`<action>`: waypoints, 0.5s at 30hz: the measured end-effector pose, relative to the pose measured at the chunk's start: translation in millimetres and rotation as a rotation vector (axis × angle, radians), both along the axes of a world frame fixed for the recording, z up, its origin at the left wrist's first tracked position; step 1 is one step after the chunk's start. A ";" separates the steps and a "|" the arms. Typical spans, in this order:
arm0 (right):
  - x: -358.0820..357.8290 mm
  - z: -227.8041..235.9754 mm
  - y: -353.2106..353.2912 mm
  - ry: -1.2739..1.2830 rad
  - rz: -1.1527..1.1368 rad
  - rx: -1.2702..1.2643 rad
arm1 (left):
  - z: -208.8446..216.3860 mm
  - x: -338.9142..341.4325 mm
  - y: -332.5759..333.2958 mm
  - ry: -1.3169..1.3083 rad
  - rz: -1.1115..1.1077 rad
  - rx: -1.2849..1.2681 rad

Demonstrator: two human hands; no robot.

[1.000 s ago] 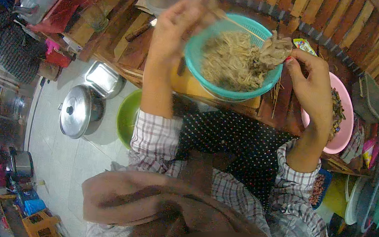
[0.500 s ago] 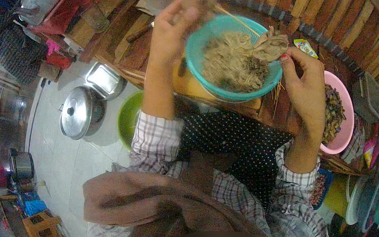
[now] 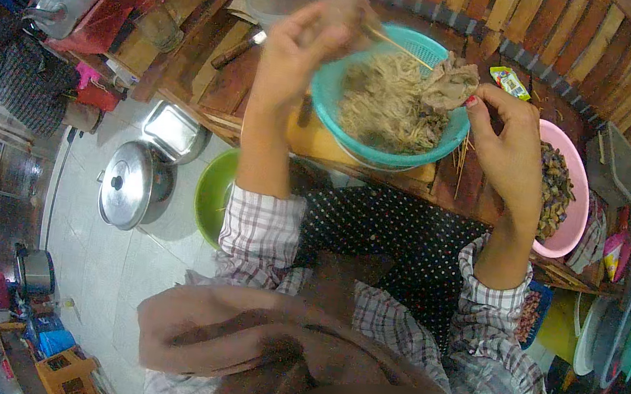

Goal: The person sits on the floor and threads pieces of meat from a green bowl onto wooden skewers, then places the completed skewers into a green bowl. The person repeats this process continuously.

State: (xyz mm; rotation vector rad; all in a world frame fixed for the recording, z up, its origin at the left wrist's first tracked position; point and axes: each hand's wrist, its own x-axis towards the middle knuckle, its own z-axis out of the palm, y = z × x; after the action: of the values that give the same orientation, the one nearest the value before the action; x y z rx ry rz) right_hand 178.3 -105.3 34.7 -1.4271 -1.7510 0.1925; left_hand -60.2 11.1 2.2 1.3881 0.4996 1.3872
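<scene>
Left hand (image 3: pixel 292 51) grip pinches thin skewer (image 3: pixel 395 44) | right hand (image 3: pixel 507 140) grip clasps brownish piece (image 3: pixel 451 83), just over teal basket (image 3: pixel 387 98) on worktop (image 3: pixel 219 77) | we judge threading under way; next needs tip aligned.

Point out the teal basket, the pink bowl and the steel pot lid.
teal basket (image 3: pixel 387 157), head view, on its near rim.
pink bowl (image 3: pixel 574 211), head view, on its right rim.
steel pot lid (image 3: pixel 121 184), head view, beside its knob.
</scene>
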 end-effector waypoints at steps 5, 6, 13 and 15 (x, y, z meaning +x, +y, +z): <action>2.6 -8.7 5.7 0.007 0.048 -0.029 | 0.2 -1.4 -3.2 0.081 -0.078 0.010; 3.2 -10.7 7.5 0.010 0.056 -0.025 | 0.6 -1.8 -3.3 0.112 -0.110 0.041; 12.3 -15.5 16.2 0.069 0.113 -0.122 | -2.9 -2.1 -1.7 0.021 -0.154 -0.159; 14.4 -16.9 16.7 0.037 0.133 -0.101 | -5.6 -2.2 -0.7 0.046 -0.135 -0.164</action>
State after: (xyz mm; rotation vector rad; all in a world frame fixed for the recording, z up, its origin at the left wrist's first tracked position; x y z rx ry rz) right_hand 192.7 -88.6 17.8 -1.3696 -1.8293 0.3809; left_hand -62.4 10.3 -3.4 1.2986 0.5282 1.1818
